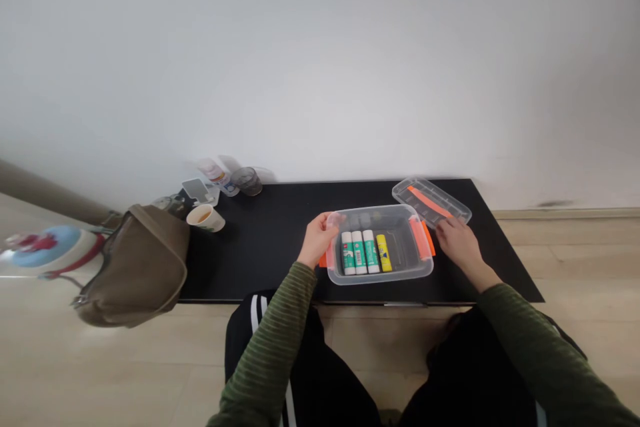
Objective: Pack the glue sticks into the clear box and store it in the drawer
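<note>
Four glue sticks (363, 252), three white with green labels and one yellow, lie side by side inside an open clear plastic box with orange latches (380, 213), mid-way along the black rectangular counter (260, 247). A clear plastic lid with an orange strip (430, 201) lies off the box, just beyond it to the right. The left hand (317, 239) curls over the box's rim, holding it; the right hand (461, 245), fingers loosely spread, reaches the lid's near edge, not clearly gripping.
</note>
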{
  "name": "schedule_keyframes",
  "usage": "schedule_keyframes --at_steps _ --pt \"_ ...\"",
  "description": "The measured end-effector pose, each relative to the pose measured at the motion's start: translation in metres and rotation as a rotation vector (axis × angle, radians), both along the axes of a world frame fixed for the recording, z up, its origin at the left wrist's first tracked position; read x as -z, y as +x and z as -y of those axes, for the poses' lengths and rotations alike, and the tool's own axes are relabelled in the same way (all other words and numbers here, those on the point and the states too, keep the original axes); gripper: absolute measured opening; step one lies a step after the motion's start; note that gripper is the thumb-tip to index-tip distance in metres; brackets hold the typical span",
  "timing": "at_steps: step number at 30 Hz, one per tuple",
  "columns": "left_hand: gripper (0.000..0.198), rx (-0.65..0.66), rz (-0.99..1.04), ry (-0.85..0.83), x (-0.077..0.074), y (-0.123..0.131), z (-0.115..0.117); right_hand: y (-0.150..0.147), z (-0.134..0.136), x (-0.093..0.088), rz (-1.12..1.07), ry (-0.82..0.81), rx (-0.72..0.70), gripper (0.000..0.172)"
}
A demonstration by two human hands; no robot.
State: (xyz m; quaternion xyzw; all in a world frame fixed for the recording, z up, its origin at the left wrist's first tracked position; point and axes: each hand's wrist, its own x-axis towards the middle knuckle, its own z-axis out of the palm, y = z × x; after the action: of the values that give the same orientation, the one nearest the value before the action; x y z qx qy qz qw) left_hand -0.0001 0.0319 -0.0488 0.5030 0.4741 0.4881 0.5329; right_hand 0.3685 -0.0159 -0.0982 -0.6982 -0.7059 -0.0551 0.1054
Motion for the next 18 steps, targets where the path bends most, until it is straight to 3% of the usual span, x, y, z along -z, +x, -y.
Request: schedule_keyframes --at_steps 4,10,13,16,18 --pt "0.032 0.031 0.030 0.002 0.006 0.000 -0.005 -0.001 0.007 -0.022 -0.226 0.295 0.040 0.017" --pt "0.034 0.093 0.053 -0.017 0.011 0.002 -0.006 -0.004 0.019 -0.069 -0.595 0.819 0.094 0.022" --pt "0.034 0.123 0.058 -0.028 0.009 0.005 -0.005 -0.012 0.015 -0.091 -0.947 1.076 0.088 0.030" --pt "0.033 0.118 0.063 -0.040 0.006 0.007 -0.003 -0.019 0.006 -0.110 -1.319 1.143 0.080 0.043" --pt "0.032 0.100 0.067 -0.067 0.005 0.007 -0.002 -0.023 -0.002 -0.117 -1.501 1.041 0.085 0.044"
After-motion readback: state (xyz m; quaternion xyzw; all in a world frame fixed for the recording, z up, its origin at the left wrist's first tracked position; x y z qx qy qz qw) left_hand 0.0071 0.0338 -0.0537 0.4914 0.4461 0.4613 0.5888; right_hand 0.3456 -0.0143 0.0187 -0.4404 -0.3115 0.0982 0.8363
